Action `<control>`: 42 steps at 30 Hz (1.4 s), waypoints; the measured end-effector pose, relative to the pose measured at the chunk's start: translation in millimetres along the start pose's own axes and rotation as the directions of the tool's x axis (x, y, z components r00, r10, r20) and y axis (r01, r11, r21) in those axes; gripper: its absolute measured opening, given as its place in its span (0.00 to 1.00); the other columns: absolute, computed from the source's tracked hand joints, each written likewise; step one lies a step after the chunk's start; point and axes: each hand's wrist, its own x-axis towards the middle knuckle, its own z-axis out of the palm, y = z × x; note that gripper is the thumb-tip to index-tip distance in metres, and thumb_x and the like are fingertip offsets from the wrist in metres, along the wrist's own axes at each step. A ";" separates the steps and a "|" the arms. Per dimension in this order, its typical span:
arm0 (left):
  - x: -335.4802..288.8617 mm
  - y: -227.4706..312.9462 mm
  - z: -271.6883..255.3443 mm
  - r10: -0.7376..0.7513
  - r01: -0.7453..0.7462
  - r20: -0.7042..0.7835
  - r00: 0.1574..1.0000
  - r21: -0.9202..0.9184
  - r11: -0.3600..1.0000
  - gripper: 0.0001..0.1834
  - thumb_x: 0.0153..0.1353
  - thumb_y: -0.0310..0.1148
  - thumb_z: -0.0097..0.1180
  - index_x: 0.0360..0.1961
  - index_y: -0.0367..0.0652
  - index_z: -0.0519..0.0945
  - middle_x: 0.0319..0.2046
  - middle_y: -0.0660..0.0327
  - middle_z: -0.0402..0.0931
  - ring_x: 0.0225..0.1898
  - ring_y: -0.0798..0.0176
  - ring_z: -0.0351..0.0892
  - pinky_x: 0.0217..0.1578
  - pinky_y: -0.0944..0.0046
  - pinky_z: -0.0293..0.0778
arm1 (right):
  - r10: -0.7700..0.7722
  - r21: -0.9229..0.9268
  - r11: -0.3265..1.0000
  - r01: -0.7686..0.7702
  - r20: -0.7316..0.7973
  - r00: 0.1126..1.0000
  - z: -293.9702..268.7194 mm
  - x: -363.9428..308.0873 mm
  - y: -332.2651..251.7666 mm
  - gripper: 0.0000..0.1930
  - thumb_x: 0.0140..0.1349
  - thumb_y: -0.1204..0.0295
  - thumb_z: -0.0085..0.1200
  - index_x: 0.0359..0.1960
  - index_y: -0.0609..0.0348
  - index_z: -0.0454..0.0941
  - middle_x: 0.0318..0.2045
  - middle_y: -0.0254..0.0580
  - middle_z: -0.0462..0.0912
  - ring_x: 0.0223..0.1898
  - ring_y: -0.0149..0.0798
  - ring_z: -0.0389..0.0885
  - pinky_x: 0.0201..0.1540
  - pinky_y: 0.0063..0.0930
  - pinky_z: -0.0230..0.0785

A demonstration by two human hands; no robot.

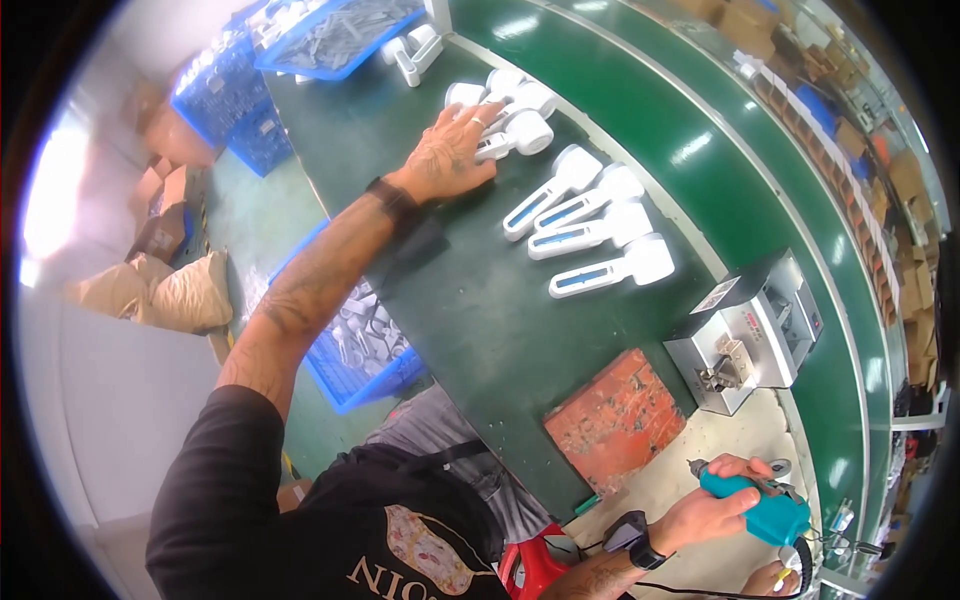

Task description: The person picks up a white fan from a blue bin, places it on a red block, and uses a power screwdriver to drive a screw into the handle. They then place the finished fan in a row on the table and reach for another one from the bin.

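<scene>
At the far side of the green bench, my left hand (447, 158) is closed around the handle of a white plastic handheld device (526, 133) with a round head. Other white devices of the same kind lie bunched against its fingertips, and the fingers partly cover them. To their right, a row of several white devices (598, 236) has blue strips set in the handles. Low on the right, my right hand (712, 512) grips a teal electric screwdriver (765, 510), its tip pointing up and left, with a black cord at its rear.
An orange-red scuffed block (616, 420) and a silver machine (745, 330) stand on the right of the bench (440, 300). Blue baskets of parts (365, 380) flank its left edge. A green conveyor (640, 90) runs behind. Another person's hand (768, 578) shows at lower right.
</scene>
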 end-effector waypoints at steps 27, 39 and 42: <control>-265.8 -71.5 -70.2 -0.634 0.630 -0.003 0.773 -0.100 0.770 0.30 0.56 0.37 0.68 0.59 0.40 0.73 0.60 0.47 0.73 0.64 0.45 0.68 0.64 0.51 0.64 | 0.040 0.056 0.998 -0.042 0.036 0.999 -2.5 -4.6 0.2 0.36 0.67 0.40 0.50 0.47 0.71 0.67 0.28 0.41 0.71 0.29 0.36 0.67 0.34 0.32 0.62; -83.6 99.9 -60.3 0.276 -0.292 -0.098 0.956 -0.227 0.929 0.33 0.58 0.46 0.67 0.62 0.45 0.73 0.58 0.49 0.73 0.67 0.36 0.61 0.65 0.39 0.60 | 0.005 0.072 0.997 -0.007 0.031 1.000 -1.4 -4.6 -1.2 0.35 0.67 0.42 0.52 0.48 0.70 0.68 0.23 0.41 0.71 0.27 0.37 0.70 0.33 0.31 0.65; -53.7 133.6 -13.9 0.298 -0.296 -0.017 0.954 -0.196 0.935 0.37 0.55 0.53 0.67 0.62 0.48 0.71 0.60 0.52 0.68 0.69 0.39 0.57 0.64 0.37 0.60 | -0.005 0.064 0.998 0.002 0.040 0.999 -0.9 -4.0 1.7 0.34 0.69 0.42 0.49 0.49 0.71 0.67 0.25 0.42 0.71 0.27 0.37 0.70 0.33 0.31 0.65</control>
